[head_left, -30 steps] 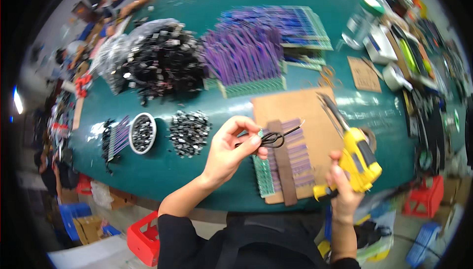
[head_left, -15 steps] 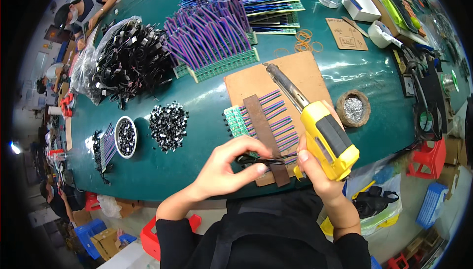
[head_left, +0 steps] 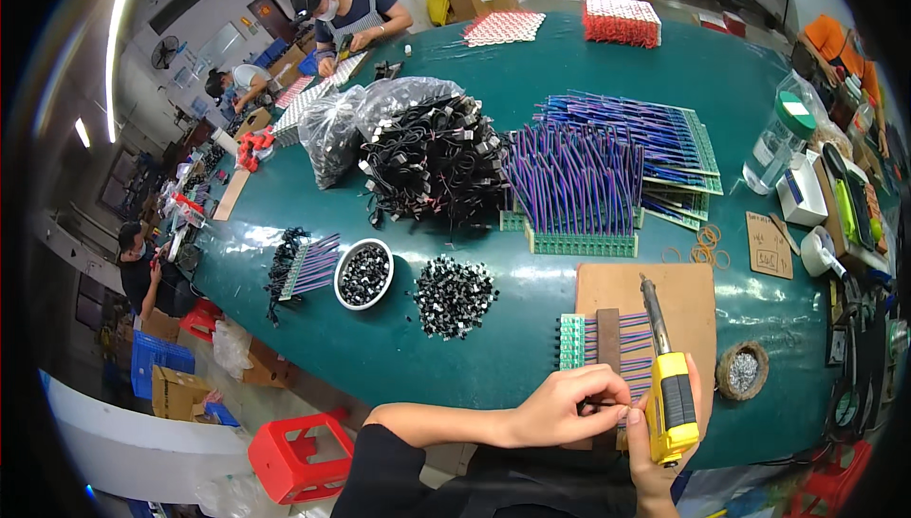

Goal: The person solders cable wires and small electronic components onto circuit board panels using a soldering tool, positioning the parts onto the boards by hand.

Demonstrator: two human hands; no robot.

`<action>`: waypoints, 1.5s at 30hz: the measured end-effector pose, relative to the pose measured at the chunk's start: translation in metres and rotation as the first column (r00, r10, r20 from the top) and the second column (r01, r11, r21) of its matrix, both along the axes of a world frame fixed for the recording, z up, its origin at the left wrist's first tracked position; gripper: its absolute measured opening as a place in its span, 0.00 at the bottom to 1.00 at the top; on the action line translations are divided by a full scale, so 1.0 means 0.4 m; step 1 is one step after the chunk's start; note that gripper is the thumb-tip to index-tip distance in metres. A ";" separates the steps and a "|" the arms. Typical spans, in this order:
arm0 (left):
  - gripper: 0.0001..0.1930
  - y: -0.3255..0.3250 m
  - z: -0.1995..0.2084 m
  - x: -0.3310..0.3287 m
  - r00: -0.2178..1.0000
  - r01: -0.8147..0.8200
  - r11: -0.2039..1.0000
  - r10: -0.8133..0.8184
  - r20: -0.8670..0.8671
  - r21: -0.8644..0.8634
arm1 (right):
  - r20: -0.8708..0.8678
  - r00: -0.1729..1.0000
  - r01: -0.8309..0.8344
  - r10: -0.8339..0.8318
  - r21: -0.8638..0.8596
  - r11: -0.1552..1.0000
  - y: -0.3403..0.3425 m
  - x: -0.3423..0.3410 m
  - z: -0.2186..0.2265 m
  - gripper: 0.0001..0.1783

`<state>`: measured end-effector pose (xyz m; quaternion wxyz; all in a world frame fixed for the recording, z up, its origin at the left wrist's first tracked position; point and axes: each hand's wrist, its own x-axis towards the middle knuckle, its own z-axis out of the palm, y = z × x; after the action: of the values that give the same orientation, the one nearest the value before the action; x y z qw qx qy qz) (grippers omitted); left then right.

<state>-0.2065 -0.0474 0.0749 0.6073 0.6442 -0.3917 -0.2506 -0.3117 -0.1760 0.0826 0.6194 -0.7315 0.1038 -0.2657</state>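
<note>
My right hand is wrapped round a yellow and black soldering gun, its metal nozzle pointing away from me. Closed fingers of my left hand pinch a thin black cable, mostly hidden, close to the right fingertips. Just beyond both hands lies a green circuit board with rows of purple, blue and black wires running right. A brown flat bar lies across those wires. Beneath them is a sheet of brown cardboard.
Beyond lie wired boards and a heap of black cables. To the left are a loose pile of small connectors and a white bowl of them. A round pot stands right. Co-workers sit farther off.
The view has tilted up and turned left, so the table things sit lower and farther right. My left fingers have closed in toward the right hand; the black cable shows less.
</note>
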 end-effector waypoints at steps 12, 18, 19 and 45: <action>0.03 0.033 -0.034 0.154 0.969 -0.242 0.954 0.229 0.090 0.177 | -0.154 0.987 0.067 0.033 0.600 0.797 -0.024 -0.001 0.003 0.37; 0.04 0.024 -0.139 0.220 0.873 -0.385 0.875 0.243 0.422 0.293 | -0.209 0.969 0.046 0.132 0.677 0.735 -0.009 -0.034 -0.055 0.25; 0.05 0.019 -0.144 0.217 0.868 -0.395 0.864 0.238 0.437 0.314 | -0.208 0.969 0.052 0.131 0.695 0.718 -0.001 -0.036 -0.068 0.23; 0.04 0.016 -0.171 0.236 0.781 -0.443 0.859 0.229 0.581 0.256 | -0.228 0.966 0.089 0.122 0.736 0.671 0.035 0.006 -0.077 0.15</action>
<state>-0.1122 -0.0410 0.0064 0.3736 0.8530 -0.3640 -0.0184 -0.3093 -0.1620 0.0517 0.8458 -0.4463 0.2755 -0.0977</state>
